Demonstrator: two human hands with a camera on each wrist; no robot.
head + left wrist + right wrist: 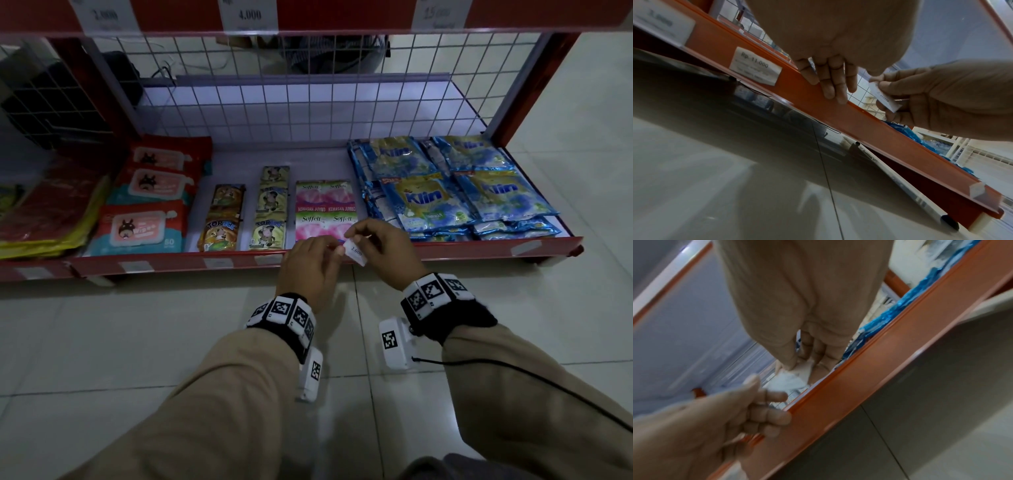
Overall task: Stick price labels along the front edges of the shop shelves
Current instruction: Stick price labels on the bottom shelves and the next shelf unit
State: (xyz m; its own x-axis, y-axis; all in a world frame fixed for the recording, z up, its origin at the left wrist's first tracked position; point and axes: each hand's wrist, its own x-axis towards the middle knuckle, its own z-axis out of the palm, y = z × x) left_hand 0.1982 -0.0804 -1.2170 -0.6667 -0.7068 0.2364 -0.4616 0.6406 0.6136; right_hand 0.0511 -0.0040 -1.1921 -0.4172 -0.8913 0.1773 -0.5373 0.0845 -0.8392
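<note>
A small white price label (pixel 356 253) reading 2.000 is pinched by its top end in my right hand (pixel 352 236), just in front of the red front edge (pixel 171 265) of the bottom shelf. In the right wrist view, the right hand (pixel 797 363) holds the label (pixel 789 381) between thumb and fingers above the edge (pixel 859 369). My left hand (pixel 329 251) is close on the left. Its fingers (pixel 830 84) rest on the shelf edge (pixel 890 138) and its thumb touches the label's (pixel 885 97) top end. The label hangs free of the edge.
Several labels are stuck along this edge (pixel 218 263), one reading Rp. 11.000 (pixel 756 66). The upper shelf edge carries labels too (pixel 249 15). Wet wipes (pixel 144 226), sachets (pixel 323 209) and blue detergent packs (pixel 455 192) fill the shelf. Pale floor tiles (pixel 137 342) lie below.
</note>
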